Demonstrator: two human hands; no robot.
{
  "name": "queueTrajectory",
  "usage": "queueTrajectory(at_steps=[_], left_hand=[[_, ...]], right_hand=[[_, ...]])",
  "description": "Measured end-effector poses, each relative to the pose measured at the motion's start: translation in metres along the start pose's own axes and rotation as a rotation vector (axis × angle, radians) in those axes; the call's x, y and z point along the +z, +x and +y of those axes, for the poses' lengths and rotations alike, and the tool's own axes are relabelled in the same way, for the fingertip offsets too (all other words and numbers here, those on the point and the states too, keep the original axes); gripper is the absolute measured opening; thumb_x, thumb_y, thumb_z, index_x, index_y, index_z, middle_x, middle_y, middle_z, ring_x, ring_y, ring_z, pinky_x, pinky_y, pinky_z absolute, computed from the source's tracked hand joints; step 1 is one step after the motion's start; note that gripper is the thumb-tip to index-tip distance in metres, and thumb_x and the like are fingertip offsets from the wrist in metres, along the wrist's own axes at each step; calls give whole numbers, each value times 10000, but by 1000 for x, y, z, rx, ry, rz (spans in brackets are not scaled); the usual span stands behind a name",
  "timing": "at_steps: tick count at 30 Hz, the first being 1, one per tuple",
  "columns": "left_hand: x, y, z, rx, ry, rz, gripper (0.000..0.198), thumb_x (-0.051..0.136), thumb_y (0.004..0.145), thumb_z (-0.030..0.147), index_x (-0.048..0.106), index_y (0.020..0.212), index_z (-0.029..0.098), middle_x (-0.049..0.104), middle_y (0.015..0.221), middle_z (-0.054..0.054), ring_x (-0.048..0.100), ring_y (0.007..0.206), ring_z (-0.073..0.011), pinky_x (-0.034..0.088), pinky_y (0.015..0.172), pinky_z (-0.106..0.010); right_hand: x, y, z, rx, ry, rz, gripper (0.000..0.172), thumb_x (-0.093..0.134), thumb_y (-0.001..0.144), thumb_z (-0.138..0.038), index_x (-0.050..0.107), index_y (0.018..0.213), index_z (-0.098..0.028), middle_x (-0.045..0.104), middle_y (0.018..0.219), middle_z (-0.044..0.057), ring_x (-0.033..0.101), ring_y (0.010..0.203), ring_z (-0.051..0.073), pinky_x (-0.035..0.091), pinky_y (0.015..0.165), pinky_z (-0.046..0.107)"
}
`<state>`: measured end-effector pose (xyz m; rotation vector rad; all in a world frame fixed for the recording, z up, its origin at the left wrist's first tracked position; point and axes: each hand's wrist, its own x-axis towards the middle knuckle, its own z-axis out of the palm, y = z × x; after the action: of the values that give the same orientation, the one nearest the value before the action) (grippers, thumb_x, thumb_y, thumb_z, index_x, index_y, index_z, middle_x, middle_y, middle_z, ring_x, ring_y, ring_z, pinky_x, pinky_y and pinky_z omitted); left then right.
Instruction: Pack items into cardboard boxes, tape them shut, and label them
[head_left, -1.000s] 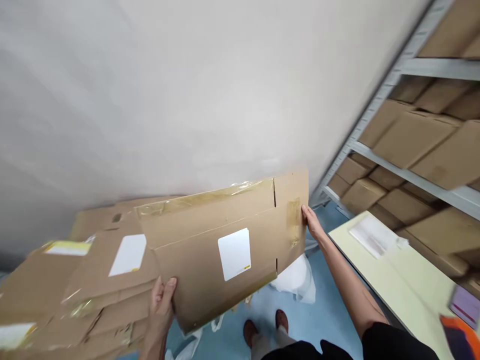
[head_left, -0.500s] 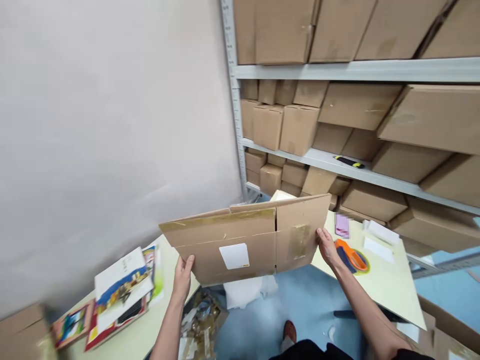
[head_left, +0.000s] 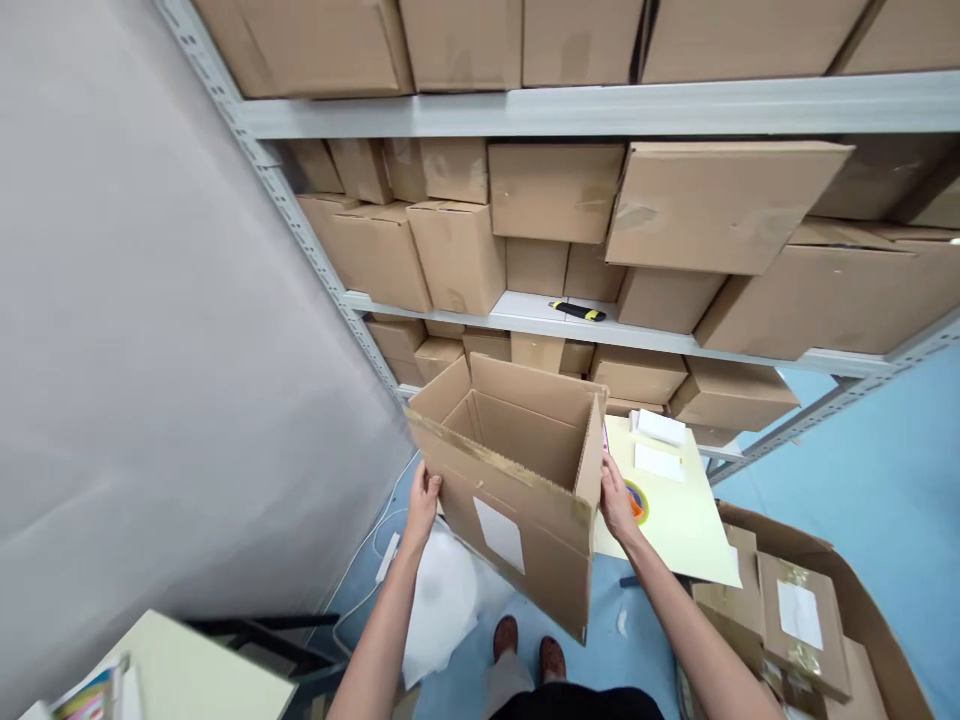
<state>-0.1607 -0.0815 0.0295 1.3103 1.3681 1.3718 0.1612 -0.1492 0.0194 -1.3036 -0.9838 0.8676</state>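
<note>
Head view: the left hand (head_left: 422,505) grips one side of an open cardboard box (head_left: 525,545), held up above the blue floor (head_left: 637,640). The right hand (head_left: 619,505) grips the other side. The box looks light and stiff, easy to hold by its sides.

A metal shelf (head_left: 600,115) carries cardboard boxes (head_left: 555,190) and a utility knife (head_left: 578,311); white papers (head_left: 658,462) lie on a pale table (head_left: 675,530).

Nothing legible: only a blank white rectangular label (head_left: 499,535) on a brown cardboard box (head_left: 544,565), plus small white paper slips (head_left: 658,462) on a pale yellow tabletop (head_left: 679,530), unreadable.
</note>
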Motion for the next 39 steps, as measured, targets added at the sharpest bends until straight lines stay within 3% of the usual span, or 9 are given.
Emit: queueTrajectory(at_steps=[5,9,13,18,22,29,34,37,39], left_hand=[[31,2,-17,-17,12,-116,790,572,648,669,461,1263,185,500,1308,-152,497,1184,-286,426,945,-395],[17,-1,-36,-58,111,-91,777,567,641,670,461,1235,180,547,1216,-150,535,1118,-298,428,929,-437],[-2,3,-29,30,292,-177,782,665,542,651,542,1142,166,575,1166,-157,495,1156,-358,381,977,-492],[6,-5,12,451,374,-473,716,681,693,420,428,1339,243,460,1368,-119,415,1266,-312,352,1031,-454],[22,-13,30,633,437,-540,607,600,785,356,421,1359,273,481,1363,-105,453,1221,-287,394,990,-456],[41,-8,33,653,485,-573,242,546,840,367,673,1009,249,654,1144,-37,519,1130,-225,476,927,-406],[46,-11,35,503,512,-513,249,509,853,376,685,956,233,670,1081,-36,536,1104,-220,481,923,-397],[37,-8,36,507,506,-646,244,499,847,389,700,876,254,640,1166,-27,490,1159,-240,454,952,-420],[30,-4,36,508,495,-750,254,493,840,410,703,830,266,627,1189,-20,467,1182,-251,445,959,-424]], right_hand=[[8,19,-8,27,-100,-2,491,381,853,-579,547,1194,-266,584,1233,46,513,1164,198,398,1003,348],[-15,30,-4,78,-194,147,496,433,820,-587,605,1104,-219,620,1160,82,540,1111,230,397,994,401],[-46,14,-15,244,-240,249,521,528,761,-610,642,1070,-206,644,1127,107,566,1067,273,417,957,465],[-51,-25,-61,285,-103,146,559,415,852,-605,449,1343,-340,407,1441,13,359,1325,250,345,1048,463],[-39,-20,-92,287,-161,56,710,587,768,-577,349,1398,-352,232,1522,-14,216,1393,250,209,1121,463],[-72,27,-64,333,-119,15,600,479,800,-658,508,1276,-294,412,1439,33,327,1342,251,258,1101,462],[-97,3,-59,281,-139,-234,633,223,869,-682,431,1353,-332,239,1525,-22,201,1397,215,224,1124,447],[-90,-10,-75,329,-254,-309,648,204,871,-679,344,1404,-338,145,1547,-38,123,1415,220,140,1140,477],[-85,-8,-84,390,-334,-339,661,281,845,-700,427,1363,-317,133,1548,-30,59,1421,249,52,1140,501]])
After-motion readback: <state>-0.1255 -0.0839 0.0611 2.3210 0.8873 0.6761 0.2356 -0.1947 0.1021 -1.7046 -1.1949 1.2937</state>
